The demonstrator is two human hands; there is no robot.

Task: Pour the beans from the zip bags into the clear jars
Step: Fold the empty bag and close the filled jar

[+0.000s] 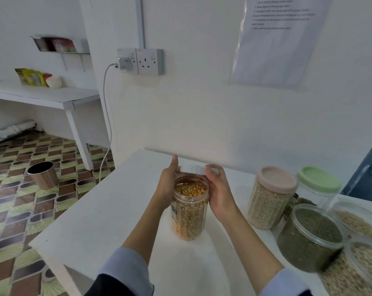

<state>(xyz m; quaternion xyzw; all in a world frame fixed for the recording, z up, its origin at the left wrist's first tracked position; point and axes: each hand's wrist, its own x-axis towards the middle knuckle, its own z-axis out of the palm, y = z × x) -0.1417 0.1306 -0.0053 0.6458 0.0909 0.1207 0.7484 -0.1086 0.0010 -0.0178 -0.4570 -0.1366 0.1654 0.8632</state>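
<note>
A clear jar (189, 212) nearly full of yellow kernels stands on the white table (108, 212) in the middle of the head view. My left hand (167, 184) grips the jar's upper left side, thumb pointing up. A white ribbed lid (191, 168) sits tilted at the jar's mouth, and my right hand (218, 189) holds its right edge with curled fingers. No zip bag is clearly visible.
To the right stand a pink-lidded jar of pale grains (270, 197), a green-lidded clear jar (318, 184), a jar of dark green beans (308, 236) and containers of pale grains (360, 253). A wall with a socket (146, 61) rises behind. A bin (43, 174) stands on the floor.
</note>
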